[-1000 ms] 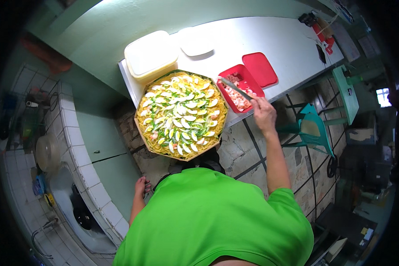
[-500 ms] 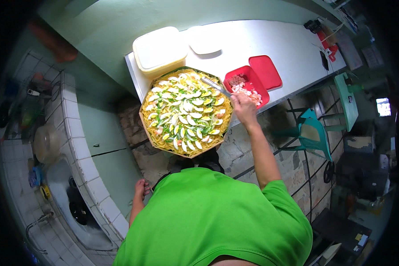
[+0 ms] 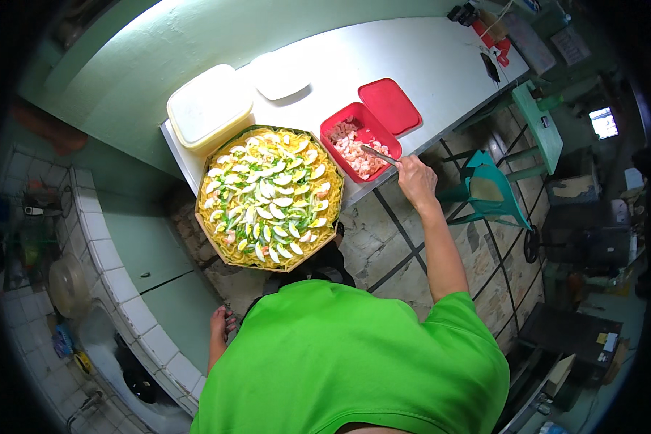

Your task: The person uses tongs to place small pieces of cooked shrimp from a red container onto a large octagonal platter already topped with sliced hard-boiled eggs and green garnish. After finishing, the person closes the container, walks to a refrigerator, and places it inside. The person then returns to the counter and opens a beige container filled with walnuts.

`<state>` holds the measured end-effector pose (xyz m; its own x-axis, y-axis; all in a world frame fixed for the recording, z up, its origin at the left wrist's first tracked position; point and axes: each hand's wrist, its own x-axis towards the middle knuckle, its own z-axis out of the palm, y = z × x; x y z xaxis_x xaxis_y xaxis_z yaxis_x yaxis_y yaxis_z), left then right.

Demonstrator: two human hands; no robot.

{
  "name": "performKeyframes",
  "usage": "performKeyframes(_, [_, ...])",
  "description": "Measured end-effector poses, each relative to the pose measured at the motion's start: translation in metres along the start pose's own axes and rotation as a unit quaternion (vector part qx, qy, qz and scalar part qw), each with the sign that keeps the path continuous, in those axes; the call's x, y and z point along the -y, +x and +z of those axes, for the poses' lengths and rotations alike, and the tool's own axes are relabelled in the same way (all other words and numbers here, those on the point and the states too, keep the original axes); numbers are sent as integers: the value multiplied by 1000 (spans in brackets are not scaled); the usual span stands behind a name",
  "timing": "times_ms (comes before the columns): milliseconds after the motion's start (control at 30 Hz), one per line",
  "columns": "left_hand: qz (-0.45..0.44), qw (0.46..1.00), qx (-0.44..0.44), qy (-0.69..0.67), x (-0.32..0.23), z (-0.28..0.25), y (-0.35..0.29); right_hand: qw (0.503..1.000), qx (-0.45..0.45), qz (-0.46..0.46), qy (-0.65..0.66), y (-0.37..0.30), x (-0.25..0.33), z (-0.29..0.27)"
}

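Note:
My right hand (image 3: pixel 417 179) is closed round the handle of metal tongs (image 3: pixel 377 154). Their tips reach into a red container (image 3: pixel 346 114) and meet the peeled shrimp (image 3: pixel 359 153) inside. To its left is a large eight-sided tray (image 3: pixel 202 217) of yellow noodles, topped with egg slices (image 3: pixel 266 189), chopped greens and some shrimp. The tray sits at the table's near left edge. Low at my left side hangs my left hand (image 3: pixel 222 322), its fingers curled; whether anything is in them is hidden.
A red lid (image 3: pixel 390 106) lies against the container. Behind the tray stand a lidded cream tub (image 3: pixel 210 108) and a white lid (image 3: pixel 282 76) on the white table (image 3: pixel 340 50). A green plastic chair (image 3: pixel 492 192) is at right, a tiled sink (image 3: pixel 108 340) at left.
My right hand has moved from over the noodle tray's right edge to the red container, taking the tongs down into the shrimp. The view has shifted, so the table sits further left.

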<state>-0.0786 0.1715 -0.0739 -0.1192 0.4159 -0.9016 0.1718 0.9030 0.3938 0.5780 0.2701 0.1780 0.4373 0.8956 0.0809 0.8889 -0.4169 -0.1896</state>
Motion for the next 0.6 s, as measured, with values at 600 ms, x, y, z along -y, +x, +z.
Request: performKeyframes(600, [-15, 999, -33, 31, -15, 7, -13, 993, -25, 26, 112, -4, -7, -14])
